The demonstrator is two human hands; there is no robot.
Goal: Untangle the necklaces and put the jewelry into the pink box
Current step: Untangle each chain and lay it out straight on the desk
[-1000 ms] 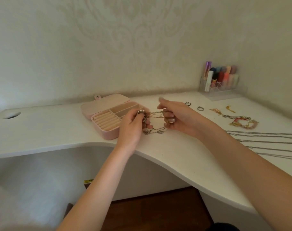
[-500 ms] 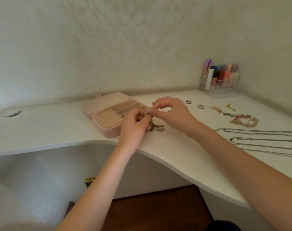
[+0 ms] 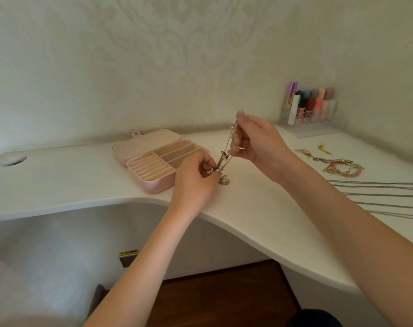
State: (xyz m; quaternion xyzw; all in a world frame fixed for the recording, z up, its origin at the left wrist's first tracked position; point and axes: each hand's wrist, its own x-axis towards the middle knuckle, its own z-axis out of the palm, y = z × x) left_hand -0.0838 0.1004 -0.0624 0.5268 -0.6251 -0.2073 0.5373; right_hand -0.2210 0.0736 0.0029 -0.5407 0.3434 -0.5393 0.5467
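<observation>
Two hands work one tangled chain (image 3: 225, 159) just above the white surface (image 3: 83, 178). The right hand (image 3: 255, 140) is raised, its fingertips pinching the chain's upper end, while the left hand (image 3: 198, 178) sits lower and pinches the knot end, so the links run taut on a slant between them. A small loose heap of the same chain rests on the surface just right of the left hand. The pink box (image 3: 153, 161) lies open directly left of the left hand, nearly touching it, its slots and compartments showing nothing inside that I can make out.

The chain looks light, limp and fine (the sort that snags on itself and kinks if yanked), so it is best held close to the knot with fingertips and teased apart with slack, not tension. It would probably slip through a loose pinch.

Half a second ago both hands were bunched together over the knot, low by the box; now the right hand has lifted up and away, drawing a length of chain out straight. The left hand has stayed near the same spot.

Well to the right of the right hand lie straightened necklaces (image 3: 384, 194), a cluster of bracelets (image 3: 342, 167), and a clear organiser (image 3: 311, 114) of cosmetics beyond.
</observation>
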